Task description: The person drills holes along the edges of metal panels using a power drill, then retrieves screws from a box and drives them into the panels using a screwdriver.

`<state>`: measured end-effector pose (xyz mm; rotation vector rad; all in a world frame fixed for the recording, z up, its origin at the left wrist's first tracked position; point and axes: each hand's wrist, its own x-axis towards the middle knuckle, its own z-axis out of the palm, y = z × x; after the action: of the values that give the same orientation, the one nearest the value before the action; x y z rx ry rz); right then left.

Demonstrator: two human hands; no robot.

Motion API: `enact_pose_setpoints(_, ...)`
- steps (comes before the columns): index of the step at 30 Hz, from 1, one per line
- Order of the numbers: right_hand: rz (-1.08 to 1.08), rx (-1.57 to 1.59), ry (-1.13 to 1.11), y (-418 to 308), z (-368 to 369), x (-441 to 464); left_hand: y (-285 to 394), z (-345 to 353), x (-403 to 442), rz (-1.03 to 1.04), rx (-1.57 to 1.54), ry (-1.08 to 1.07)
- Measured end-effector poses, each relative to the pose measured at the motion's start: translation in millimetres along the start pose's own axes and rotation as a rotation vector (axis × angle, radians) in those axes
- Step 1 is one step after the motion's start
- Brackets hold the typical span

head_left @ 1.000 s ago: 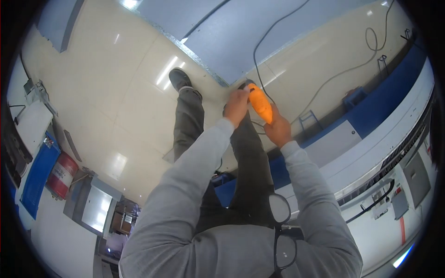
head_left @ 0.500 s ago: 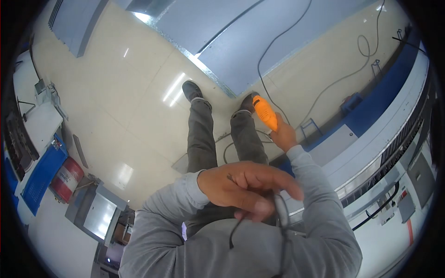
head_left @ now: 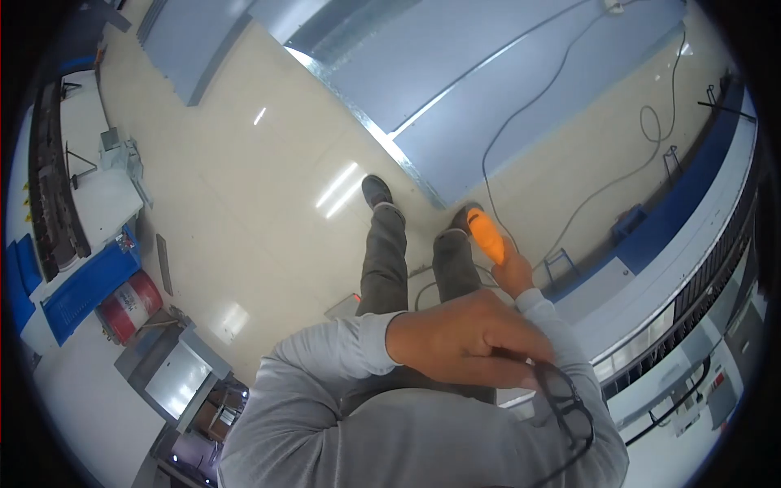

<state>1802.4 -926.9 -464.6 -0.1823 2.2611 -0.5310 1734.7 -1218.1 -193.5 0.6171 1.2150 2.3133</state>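
My left hand [head_left: 468,337] reaches across in front of my body, its fingers pinched on a pair of dark-framed glasses [head_left: 569,411]. The glasses hang down beside my right sleeve. Farther out, my right hand [head_left: 514,272] is wrapped around the rear end of an orange handheld tool [head_left: 486,236]. That tool points away from me, above my right shoe [head_left: 462,218]; its exact kind cannot be made out. A dark cable [head_left: 488,163] runs close to it, though where it joins is hidden.
A large grey-blue sheet-covered platform [head_left: 472,106] lies ahead, with cables across it. Looped cable [head_left: 423,285] lies on the floor by my feet. To the right runs a long machine with a blue base [head_left: 651,236]. A red drum [head_left: 132,307] and blue panel [head_left: 93,285] stand left.
The view has shifted, so the surroundings sit lower and farther right. My left hand has moved right, and the glasses now show clearly below its fingers. My right hand still holds the orange tool.
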Motion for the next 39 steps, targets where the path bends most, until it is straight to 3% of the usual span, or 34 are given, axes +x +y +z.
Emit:
enact_pose_setpoints(6, 0.007, 0.06, 0.007, -12, -7, -5, 30, 18, 34, 0.272, 0.624, 0.349)
enact_pose_setpoints(7, -0.109, 0.032, 0.106, -4, 2, 0, 30, 18, 40, 0.266, 0.711, 0.373)
enact_pose_setpoints(10, -0.447, -0.056, 0.411, 25, 44, 20, 25, -8, 59, -0.062, 0.835, 0.329)
enact_pose_setpoints(11, -0.555, -0.091, 0.52, 32, 52, 26, 20, -25, 61, -0.068, 0.841, 0.396)
enact_pose_setpoints(13, -0.428, -0.081, 0.427, 24, 40, 23, -13, -65, 50, -0.12, 0.928, 0.534)
enact_pose_setpoints(15, 0.033, 0.033, 0.015, -18, -6, 3, -35, -95, 26, -0.175, 1.093, 0.622)
enact_pose_setpoints(18, 0.039, 0.059, 0.049, -22, -11, -2, -15, -118, -12, -0.338, 1.344, 0.649)
enact_pose_setpoints(20, 0.08, 0.055, 0.037, -27, -17, -4, -4, -131, -33, -0.226, 1.416, 0.699)
enact_pose_setpoints(23, 0.073, 0.062, 0.065, -24, -18, -5, 34, -139, -40, -0.257, 1.587, 0.739)
enact_pose_setpoints(27, 0.056, 0.073, 0.068, -21, -24, -6, 80, -143, -30, -0.325, 1.482, 0.778)
enact_pose_setpoints(33, 0.092, 0.089, 0.111, -22, -30, -6, 99, -123, -10, -0.156, 1.336, 0.753)
enact_pose_setpoints(35, 0.082, 0.084, 0.14, -9, -23, -8, 104, -99, -1, -0.122, 1.163, 0.682)
enact_pose_setpoints(36, 0.052, 0.088, 0.137, -6, -17, -4, 110, -86, 2, -0.122, 1.095, 0.666)
enact_pose_setpoints(37, -0.106, 0.093, 0.269, 2, -11, -4, 113, -74, 7, -0.125, 1.049, 0.603)
enact_pose_setpoints(39, -0.186, 0.119, 0.079, -27, 1, 9, 119, -58, 16, -0.046, 1.031, 0.469)
